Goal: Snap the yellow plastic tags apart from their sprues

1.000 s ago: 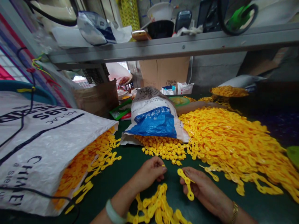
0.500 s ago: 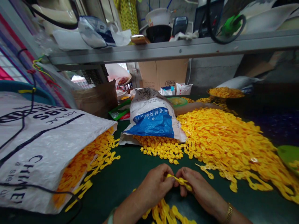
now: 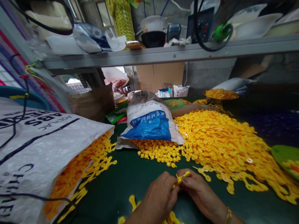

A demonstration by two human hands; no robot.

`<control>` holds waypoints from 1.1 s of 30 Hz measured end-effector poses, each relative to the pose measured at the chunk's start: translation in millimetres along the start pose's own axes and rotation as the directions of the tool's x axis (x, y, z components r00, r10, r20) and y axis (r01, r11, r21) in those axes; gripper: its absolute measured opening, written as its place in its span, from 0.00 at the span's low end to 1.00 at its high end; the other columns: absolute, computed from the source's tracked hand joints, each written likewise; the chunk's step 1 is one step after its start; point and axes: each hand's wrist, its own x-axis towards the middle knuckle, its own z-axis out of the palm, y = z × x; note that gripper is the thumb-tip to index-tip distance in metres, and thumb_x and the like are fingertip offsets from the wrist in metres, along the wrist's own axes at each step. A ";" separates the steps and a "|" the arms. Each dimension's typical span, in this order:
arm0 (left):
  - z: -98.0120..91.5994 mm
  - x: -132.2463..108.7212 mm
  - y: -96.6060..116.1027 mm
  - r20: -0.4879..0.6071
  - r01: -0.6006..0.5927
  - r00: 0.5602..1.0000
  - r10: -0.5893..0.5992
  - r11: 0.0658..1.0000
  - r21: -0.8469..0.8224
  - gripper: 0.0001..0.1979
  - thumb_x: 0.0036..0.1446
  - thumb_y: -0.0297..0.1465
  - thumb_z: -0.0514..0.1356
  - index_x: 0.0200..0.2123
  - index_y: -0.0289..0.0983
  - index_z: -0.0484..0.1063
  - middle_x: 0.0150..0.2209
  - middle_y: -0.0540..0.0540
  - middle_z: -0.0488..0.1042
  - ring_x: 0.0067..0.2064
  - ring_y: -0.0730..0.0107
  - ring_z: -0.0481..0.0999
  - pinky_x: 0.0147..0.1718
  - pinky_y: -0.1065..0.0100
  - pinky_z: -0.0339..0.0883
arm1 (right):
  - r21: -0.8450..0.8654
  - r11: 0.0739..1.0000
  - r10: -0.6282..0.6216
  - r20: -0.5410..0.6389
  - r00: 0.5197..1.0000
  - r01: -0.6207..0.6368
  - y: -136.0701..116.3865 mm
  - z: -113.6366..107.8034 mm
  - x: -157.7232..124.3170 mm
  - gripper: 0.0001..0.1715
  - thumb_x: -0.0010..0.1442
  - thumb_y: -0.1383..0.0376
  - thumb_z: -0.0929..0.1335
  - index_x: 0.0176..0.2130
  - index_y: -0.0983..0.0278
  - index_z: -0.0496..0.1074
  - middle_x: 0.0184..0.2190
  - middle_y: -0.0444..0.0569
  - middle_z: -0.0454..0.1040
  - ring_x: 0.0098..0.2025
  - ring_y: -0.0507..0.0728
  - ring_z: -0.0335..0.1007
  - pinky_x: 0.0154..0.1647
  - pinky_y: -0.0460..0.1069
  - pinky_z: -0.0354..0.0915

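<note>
My right hand (image 3: 198, 191) pinches a small yellow plastic piece (image 3: 184, 176) between thumb and fingers, its rounded end sticking up to the right. Pressed against the piece's lower left part is my left hand (image 3: 161, 193), fingers curled closed, back of the hand toward me. The fingertips of both hands nearly meet, so part of the piece is hidden. Beneath my left forearm lie loose yellow plastic pieces (image 3: 132, 202) on the dark green table (image 3: 105, 189). Ahead of the hands, small round yellow parts (image 3: 161, 152) spill from a white and blue sack (image 3: 149, 124).
A large heap of long yellow pieces (image 3: 224, 140) covers the right. On the left, a white printed sack (image 3: 46, 140) lies open with yellow pieces inside, a black cable (image 3: 39, 195) across it. A green dish (image 3: 283, 154) stands far right. Overhead runs a grey shelf beam (image 3: 163, 53).
The yellow piece has turned, with its right end now pointing up. My left hand has rolled over and covers more of it. The whole view has shifted slightly.
</note>
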 end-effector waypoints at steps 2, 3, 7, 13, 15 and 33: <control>-0.3 -0.4 3.2 -0.001 -0.005 1.000 0.005 0.999 -0.040 0.06 0.59 0.26 0.52 0.36 0.40 0.68 0.34 0.45 0.71 0.37 0.65 0.71 0.35 0.69 0.61 | -0.125 0.991 -0.045 0.039 0.998 0.050 -6.0 0.5 -1.8 0.05 0.57 0.64 0.70 0.33 0.63 0.75 0.33 0.46 0.73 0.38 0.56 0.66 0.41 0.49 0.62; -1.1 -0.7 5.5 0.006 -0.007 1.000 0.008 0.999 -0.048 0.07 0.58 0.26 0.53 0.36 0.40 0.69 0.35 0.45 0.71 0.37 0.65 0.71 0.35 0.69 0.61 | -0.187 0.980 -0.052 0.054 0.997 0.062 -8.5 0.6 -2.6 0.05 0.58 0.64 0.68 0.33 0.63 0.74 0.33 0.45 0.72 0.38 0.56 0.66 0.42 0.49 0.61; -4.1 -2.3 13.5 0.119 -0.046 0.991 0.053 0.997 -0.060 0.09 0.56 0.26 0.54 0.38 0.41 0.72 0.35 0.44 0.72 0.37 0.64 0.72 0.34 0.68 0.61 | -0.312 0.950 0.047 0.046 0.998 -0.030 -13.6 -0.3 -4.4 0.13 0.62 0.59 0.66 0.46 0.57 0.71 0.32 0.41 0.69 0.36 0.54 0.65 0.40 0.48 0.60; -3.8 0.0 2.1 0.131 0.339 0.920 -0.368 0.584 -0.737 0.09 0.57 0.36 0.57 0.39 0.38 0.70 0.33 0.46 0.73 0.30 0.70 0.71 0.28 0.70 0.64 | -0.500 0.866 -0.030 -0.052 0.998 0.000 -12.6 -6.7 -1.8 0.24 0.65 0.55 0.62 0.59 0.55 0.61 0.32 0.41 0.70 0.36 0.54 0.66 0.42 0.49 0.61; -5.5 1.3 -2.3 0.199 0.345 0.864 -0.462 0.257 -0.903 0.14 0.57 0.39 0.58 0.40 0.35 0.69 0.33 0.45 0.74 0.27 0.73 0.69 0.24 0.72 0.64 | -0.519 0.855 -0.068 -0.065 0.996 0.024 -12.7 -6.6 -1.2 0.22 0.65 0.55 0.62 0.57 0.56 0.63 0.34 0.43 0.73 0.39 0.56 0.68 0.45 0.50 0.61; -5.5 -12.2 5.7 0.287 0.212 0.856 -0.430 -0.214 -0.954 0.13 0.49 0.27 0.68 0.39 0.32 0.74 0.31 0.44 0.77 0.30 0.74 0.76 0.33 0.73 0.72 | -0.625 0.779 -0.063 0.011 0.998 0.056 -16.4 27.2 -19.1 0.17 0.64 0.60 0.64 0.52 0.52 0.69 0.48 0.46 0.75 0.50 0.59 0.70 0.52 0.51 0.65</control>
